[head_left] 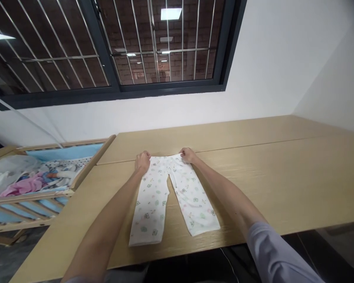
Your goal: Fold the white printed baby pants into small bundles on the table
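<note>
A small pair of white pants [153, 196] with a green and pink print lies flat on the wooden table, its waistband at the far side and its two legs spread toward me. My left hand [142, 162] is closed on the left corner of the waistband. At the right corner, my right hand [188, 155] pinches the waistband between its fingers. Both forearms reach along the outer sides of the pants.
The light wooden table [268, 177] stretches right toward a white wall [271, 59], with a seam along its back. To the left stands a wooden crib [94, 161] with blue lining and a heap of clothes [29, 182]. A barred window [165, 88] is above.
</note>
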